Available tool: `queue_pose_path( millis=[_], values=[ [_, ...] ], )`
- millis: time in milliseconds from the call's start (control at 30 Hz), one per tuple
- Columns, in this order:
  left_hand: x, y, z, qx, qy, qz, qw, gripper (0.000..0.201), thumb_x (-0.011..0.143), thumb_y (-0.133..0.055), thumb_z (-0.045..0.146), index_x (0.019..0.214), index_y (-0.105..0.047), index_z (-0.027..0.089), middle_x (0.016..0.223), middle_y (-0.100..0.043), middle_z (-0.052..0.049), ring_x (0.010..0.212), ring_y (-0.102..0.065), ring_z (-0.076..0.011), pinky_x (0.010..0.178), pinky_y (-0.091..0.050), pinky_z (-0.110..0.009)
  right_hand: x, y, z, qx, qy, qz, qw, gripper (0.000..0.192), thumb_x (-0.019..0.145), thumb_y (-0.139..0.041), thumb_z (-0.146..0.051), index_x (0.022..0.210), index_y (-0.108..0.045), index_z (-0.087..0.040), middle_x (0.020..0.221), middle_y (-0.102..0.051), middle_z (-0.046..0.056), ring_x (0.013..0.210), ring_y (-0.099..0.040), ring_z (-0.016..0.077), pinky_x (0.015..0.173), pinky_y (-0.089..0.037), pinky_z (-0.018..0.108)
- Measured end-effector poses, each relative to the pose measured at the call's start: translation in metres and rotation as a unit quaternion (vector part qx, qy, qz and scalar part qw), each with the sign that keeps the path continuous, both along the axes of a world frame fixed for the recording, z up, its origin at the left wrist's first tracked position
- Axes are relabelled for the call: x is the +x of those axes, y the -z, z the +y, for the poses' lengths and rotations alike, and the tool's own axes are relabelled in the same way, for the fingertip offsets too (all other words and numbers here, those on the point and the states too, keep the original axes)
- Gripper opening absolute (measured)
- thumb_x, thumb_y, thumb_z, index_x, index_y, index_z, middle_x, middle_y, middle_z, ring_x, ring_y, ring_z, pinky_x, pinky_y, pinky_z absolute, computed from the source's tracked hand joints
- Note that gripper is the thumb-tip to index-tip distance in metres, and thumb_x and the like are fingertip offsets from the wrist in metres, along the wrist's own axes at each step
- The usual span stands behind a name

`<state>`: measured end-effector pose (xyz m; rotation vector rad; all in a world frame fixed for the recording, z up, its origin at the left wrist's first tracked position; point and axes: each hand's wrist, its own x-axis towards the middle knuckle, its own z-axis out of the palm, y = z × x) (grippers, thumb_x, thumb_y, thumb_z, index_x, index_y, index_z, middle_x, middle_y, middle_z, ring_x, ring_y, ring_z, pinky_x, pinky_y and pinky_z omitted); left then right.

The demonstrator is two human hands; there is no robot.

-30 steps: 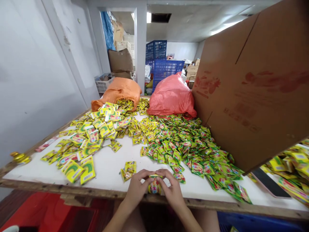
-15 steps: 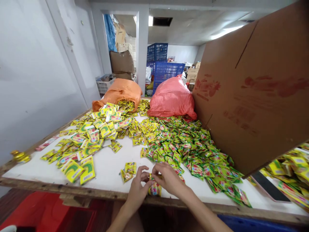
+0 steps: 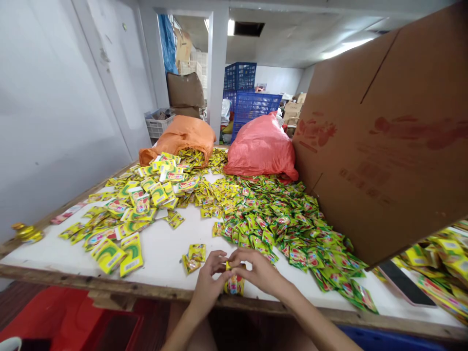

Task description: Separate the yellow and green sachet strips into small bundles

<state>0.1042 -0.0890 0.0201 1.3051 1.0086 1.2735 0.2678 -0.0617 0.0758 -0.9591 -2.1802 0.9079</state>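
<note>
Orange sack [image 3: 182, 137] and red sack [image 3: 260, 147] at the far edge of the white surface [image 3: 171, 253], tilted cardboard box [image 3: 383, 141] at right, blue crates [image 3: 246, 95] behind

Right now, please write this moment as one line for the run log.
left hand: grips sachet stack | right hand: on stack top | place: table front edge | nearby: two loose sachets, green sachet pile

Your white table [image 3: 171, 248] with its worn wooden edge carries heaps of yellow sachets [image 3: 146, 195] and green sachets [image 3: 285, 224], 2 stuffed sacks, orange [image 3: 183, 136] and red [image 3: 261, 146], plus a tilted cardboard box [image 3: 387, 141].
</note>
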Motion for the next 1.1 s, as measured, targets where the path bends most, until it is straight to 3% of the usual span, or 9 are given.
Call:
queue_pose_path(
  millis=[67,133,200,267,500,567,700,900,1100],
  values=[
    [0.000,0.000,0.000,0.014,0.001,0.017,1.000,0.021,0.075,-0.058,0.023,0.096,-0.055,0.019,0.092,-0.063,-0.004,0.083,-0.061,-0.0171,0.076,-0.047,-0.029,0.002,0.016,-0.009,-0.022,0.029,0.066,0.997,0.013,0.078,-0.060,-0.025,0.089,-0.066,-0.022,0.094,-0.064,0.004,0.090,-0.058,0.0175,0.080,-0.043,0.029],
    [0.000,0.000,0.000,0.020,0.001,0.038,0.999,0.015,0.077,-0.056,0.024,0.089,-0.061,0.018,0.088,-0.065,-0.005,0.084,-0.061,-0.0181,0.077,-0.046,-0.029,0.001,0.033,-0.020,-0.031,0.105,0.130,0.985,0.019,0.079,-0.057,-0.027,0.096,-0.064,-0.022,0.097,-0.063,0.005,0.092,-0.057,0.0185,0.082,-0.044,0.030],
    [0.001,-0.002,0.000,0.021,-0.002,0.053,0.998,0.015,0.078,-0.055,0.025,0.088,-0.063,0.017,0.087,-0.066,-0.005,0.083,-0.061,-0.0183,0.078,-0.047,-0.029,-0.003,0.049,-0.029,-0.036,0.188,0.186,0.964,0.020,0.080,-0.055,-0.027,0.098,-0.061,-0.020,0.096,-0.064,0.006,0.091,-0.058,0.0194,0.081,-0.045,0.031],
    [0.002,-0.005,0.000,0.025,-0.002,0.060,0.998,0.017,0.078,-0.055,0.025,0.091,-0.063,0.018,0.090,-0.066,-0.005,0.084,-0.061,-0.0182,0.078,-0.047,-0.029,-0.007,0.058,-0.034,-0.043,0.229,0.223,0.946,0.018,0.080,-0.056,-0.028,0.094,-0.061,-0.019,0.093,-0.064,0.007,0.090,-0.058,0.0203,0.081,-0.045,0.033],
    [0.002,-0.011,0.003,0.045,0.010,0.084,0.995,0.012,0.076,-0.057,0.025,0.076,-0.066,0.017,0.086,-0.064,-0.006,0.086,-0.059,-0.0194,0.076,-0.047,-0.029,-0.007,0.053,-0.027,-0.067,0.205,0.226,0.950,0.012,0.077,-0.059,-0.030,0.079,-0.062,-0.018,0.083,-0.064,0.006,0.083,-0.059,0.0209,0.077,-0.046,0.033],
    [0.003,-0.010,0.003,0.027,0.024,0.080,0.996,0.012,0.074,-0.058,0.022,0.084,-0.063,0.018,0.087,-0.064,-0.005,0.084,-0.060,-0.0189,0.075,-0.048,-0.029,-0.007,0.054,-0.026,-0.081,0.209,0.222,0.949,0.016,0.076,-0.059,-0.030,0.087,-0.061,-0.018,0.084,-0.064,0.005,0.081,-0.059,0.0203,0.075,-0.046,0.032],
    [0.010,-0.005,0.000,-0.021,0.038,0.041,0.998,0.039,0.072,-0.058,0.016,0.107,-0.044,0.022,0.084,-0.062,0.000,0.074,-0.061,-0.0161,0.066,-0.048,-0.026,-0.011,0.063,-0.027,-0.105,0.234,0.223,0.940,0.030,0.078,-0.057,-0.034,0.103,-0.055,-0.018,0.084,-0.064,0.005,0.075,-0.059,0.0193,0.070,-0.048,0.031],
    [0.019,-0.002,0.005,-0.026,0.004,0.002,1.000,0.040,0.072,-0.058,0.017,0.104,-0.034,0.023,0.079,-0.058,0.002,0.073,-0.061,-0.0152,0.068,-0.046,-0.027,-0.015,0.065,-0.022,-0.096,0.264,0.238,0.930,0.032,0.076,-0.056,-0.042,0.096,-0.058,-0.016,0.077,-0.063,0.004,0.069,-0.058,0.0189,0.063,-0.047,0.028],
    [0.017,-0.005,0.012,-0.053,0.049,-0.052,0.996,0.044,0.071,-0.063,0.023,0.104,-0.033,0.023,0.072,-0.057,0.003,0.070,-0.061,-0.0152,0.064,-0.046,-0.026,-0.010,0.053,-0.018,-0.102,0.262,0.239,0.930,0.031,0.077,-0.056,-0.042,0.095,-0.060,-0.017,0.068,-0.060,0.001,0.062,-0.055,0.0163,0.057,-0.045,0.025]
  ],
)
